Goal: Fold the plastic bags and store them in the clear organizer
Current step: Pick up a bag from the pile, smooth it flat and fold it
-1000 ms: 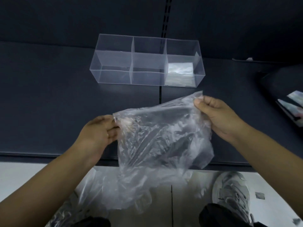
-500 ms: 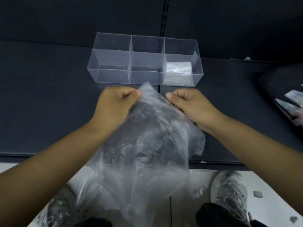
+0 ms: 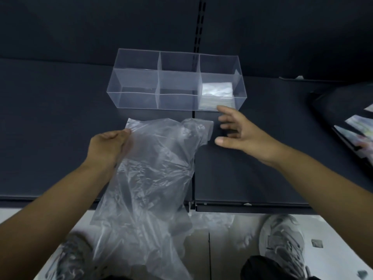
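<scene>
While 1 folded bag [image 3: 217, 91] is kept in the organizer [image 3: 137, 99], right compartment, a plastic bag [image 3: 153, 178] is pinched by the left hand [image 3: 107, 146]; the right hand [image 3: 242, 134] is spread.

head-worn view, facing forward-down, close above dark surface [image 3: 50, 138]

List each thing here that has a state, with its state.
Crumpled clear plastic bag: unfolded, on the dark table, lower end hanging off the front edge.
Clear plastic organizer: open-topped, left and middle compartments empty.
Folded clear plastic bag: in the organizer's right compartment.
Left hand: grips the crumpled bag's left edge.
Right hand: open, fingers spread, holding nothing.
</scene>
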